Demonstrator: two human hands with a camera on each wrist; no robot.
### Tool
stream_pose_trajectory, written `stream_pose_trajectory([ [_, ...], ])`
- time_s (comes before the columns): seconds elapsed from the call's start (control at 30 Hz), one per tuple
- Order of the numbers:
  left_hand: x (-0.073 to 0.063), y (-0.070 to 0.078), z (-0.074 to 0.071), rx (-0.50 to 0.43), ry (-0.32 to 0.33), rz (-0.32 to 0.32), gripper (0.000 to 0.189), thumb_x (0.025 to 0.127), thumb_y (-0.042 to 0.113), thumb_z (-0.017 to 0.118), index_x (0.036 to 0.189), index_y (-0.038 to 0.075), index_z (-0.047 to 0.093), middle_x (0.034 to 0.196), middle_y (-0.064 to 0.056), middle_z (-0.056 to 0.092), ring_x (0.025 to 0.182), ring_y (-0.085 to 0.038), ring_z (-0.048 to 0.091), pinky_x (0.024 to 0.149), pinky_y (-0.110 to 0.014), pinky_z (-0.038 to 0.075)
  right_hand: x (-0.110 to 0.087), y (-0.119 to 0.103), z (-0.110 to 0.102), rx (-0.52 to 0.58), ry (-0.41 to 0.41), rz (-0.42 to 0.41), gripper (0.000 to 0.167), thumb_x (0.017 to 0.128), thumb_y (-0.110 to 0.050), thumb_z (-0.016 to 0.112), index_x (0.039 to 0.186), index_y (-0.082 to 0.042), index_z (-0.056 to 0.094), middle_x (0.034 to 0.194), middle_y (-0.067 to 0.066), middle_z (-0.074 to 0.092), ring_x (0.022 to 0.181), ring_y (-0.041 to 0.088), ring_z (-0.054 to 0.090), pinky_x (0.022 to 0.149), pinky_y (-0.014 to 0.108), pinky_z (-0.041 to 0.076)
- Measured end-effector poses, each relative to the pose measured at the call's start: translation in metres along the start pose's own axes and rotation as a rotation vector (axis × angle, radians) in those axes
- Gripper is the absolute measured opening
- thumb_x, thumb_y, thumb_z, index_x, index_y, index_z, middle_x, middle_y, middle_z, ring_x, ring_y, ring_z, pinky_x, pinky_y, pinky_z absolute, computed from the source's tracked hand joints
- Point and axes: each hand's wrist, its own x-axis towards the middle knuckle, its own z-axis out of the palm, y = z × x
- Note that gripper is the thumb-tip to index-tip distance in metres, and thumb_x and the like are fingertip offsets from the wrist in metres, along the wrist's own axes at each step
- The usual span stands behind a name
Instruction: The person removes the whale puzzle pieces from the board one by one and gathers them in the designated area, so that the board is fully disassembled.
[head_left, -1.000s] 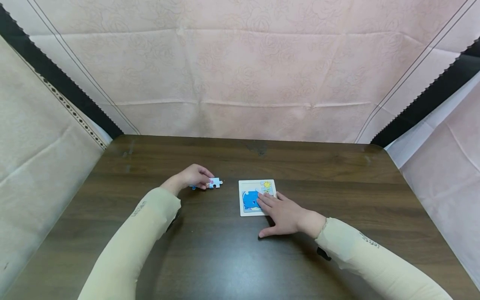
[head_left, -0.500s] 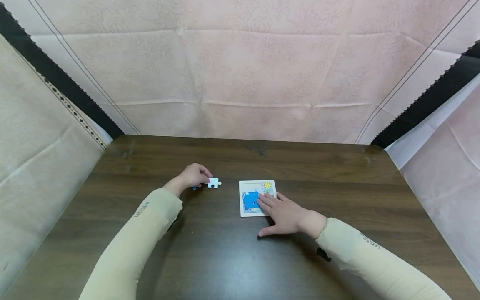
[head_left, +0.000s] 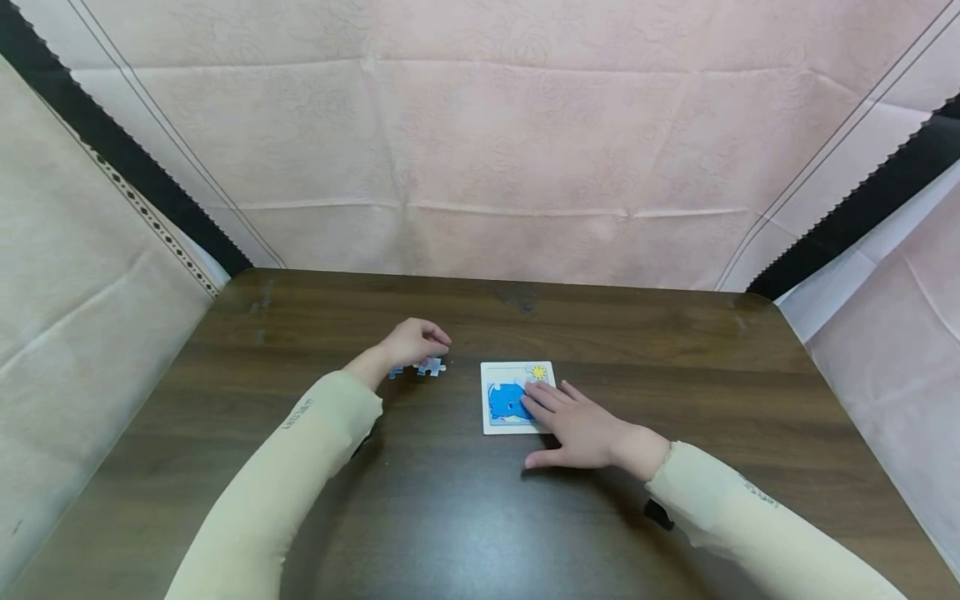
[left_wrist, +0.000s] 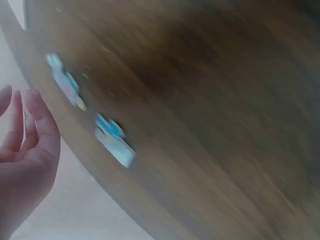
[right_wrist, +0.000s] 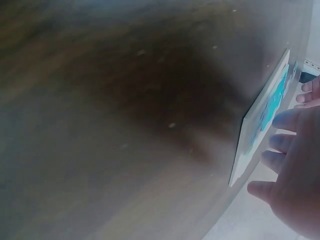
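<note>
The white-framed picture board (head_left: 498, 430) is lying flat near the middle of the wooden table (head_left: 420, 500), showing a blue whale (head_left: 505, 402) and a yellow sun (head_left: 537, 372). To its left, well apart from it, a pale-blue puzzle piece (head_left: 431, 367) and a second piece (head_left: 396, 372) are resting loose on the wood.

The right hand (head_left: 585, 429) is lying over the board's right side, fingers spread and gripping nothing; whether they are pressing down, one cannot tell. The left hand (head_left: 420, 340) is what has just changed: half a second ago its fingertips were at the pale-blue piece, and now they are hanging beyond it — so that piece seems to be released, and the hand free for other work.

The left wrist view is showing what the head view is partly hiding: a gap between the two pieces, and loosely curved fingers with nothing visible between them. The right wrist view is catching the board almost edge-on, while only the head view is making the whale and sun readable.
</note>
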Motion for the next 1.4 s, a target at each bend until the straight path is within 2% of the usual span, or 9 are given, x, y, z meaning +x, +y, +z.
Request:
stream_pose_trajectory([
  [0.1,0.004,0.008,0.007,-0.061,-0.024,-0.005,0.029,0.093,0.017,0.057,0.116,0.000,0.061,0.103,-0.014,0.063,0.082,-0.019,0.060,0.073,-0.030,0.054,-0.006,0.002,0.002,-0.002,0.016,-0.003,0.089,0.083,-0.065,0.052,0.148,-0.010,0.026,0.156,0.009,0.019,0.145,0.028,0.015,0.116,0.054,0.012],
  [0.2,0.007,0.017,0.016,-0.100,-0.041,-0.023,0.030,0.093,0.019,0.057,0.118,0.002,0.060,0.112,-0.014,0.062,0.098,-0.023,0.062,0.083,-0.032,0.055,-0.010,0.004,0.005,0.001,0.018,-0.010,0.089,0.083,-0.065,0.051,0.148,-0.010,0.026,0.156,0.010,0.019,0.145,0.029,0.015,0.116,0.056,0.012],
  [0.3,0.013,0.024,0.025,-0.135,-0.056,-0.035,0.030,0.093,0.019,0.057,0.119,0.003,0.060,0.116,-0.014,0.061,0.103,-0.025,0.061,0.087,-0.033,0.054,-0.013,0.005,0.008,-0.001,0.008,-0.011,0.090,0.083,-0.067,0.050,0.148,-0.011,0.025,0.157,0.009,0.017,0.145,0.029,0.014,0.116,0.057,0.012],
  [0.6,0.021,0.038,0.050,-0.182,-0.091,-0.053,0.030,0.092,0.019,0.059,0.118,0.004,0.060,0.110,-0.012,0.063,0.091,-0.020,0.062,0.087,-0.030,0.054,-0.019,0.007,0.019,-0.007,-0.015,-0.023,0.091,0.082,-0.069,0.048,0.149,-0.011,0.024,0.157,0.009,0.014,0.145,0.028,0.013,0.115,0.057,0.013],
  [0.8,0.026,0.045,0.065,-0.165,-0.125,-0.040,0.031,0.093,0.021,0.057,0.119,0.004,0.060,0.106,-0.011,0.065,0.090,-0.018,0.062,0.087,-0.030,0.054,-0.020,0.006,0.020,-0.019,-0.022,-0.025,0.093,0.081,-0.070,0.048,0.149,-0.012,0.023,0.157,0.009,0.014,0.146,0.028,0.013,0.115,0.057,0.013],
  [0.93,0.028,0.050,0.073,-0.167,-0.158,-0.058,0.033,0.093,0.021,0.056,0.121,0.003,0.059,0.104,-0.011,0.066,0.088,-0.018,0.062,0.085,-0.028,0.054,-0.020,0.005,0.019,-0.029,-0.028,-0.023,0.093,0.081,-0.070,0.048,0.149,-0.012,0.022,0.157,0.009,0.014,0.146,0.027,0.012,0.115,0.057,0.012],
  [1.17,0.030,0.054,0.079,-0.175,-0.159,-0.077,0.033,0.094,0.021,0.055,0.120,0.002,0.060,0.099,-0.011,0.066,0.083,-0.017,0.060,0.079,-0.025,0.054,-0.019,0.006,0.019,-0.039,-0.035,-0.018,0.094,0.080,-0.071,0.047,0.149,-0.013,0.021,0.158,0.008,0.014,0.146,0.027,0.012,0.115,0.057,0.012],
  [1.4,0.030,0.059,0.079,-0.172,-0.177,-0.056,0.033,0.094,0.022,0.055,0.119,0.002,0.061,0.100,-0.011,0.066,0.083,-0.018,0.059,0.077,-0.025,0.052,-0.020,0.007,0.019,-0.034,-0.036,-0.008,0.095,0.080,-0.071,0.049,0.149,-0.012,0.021,0.157,0.009,0.014,0.146,0.027,0.012,0.115,0.058,0.012],
])
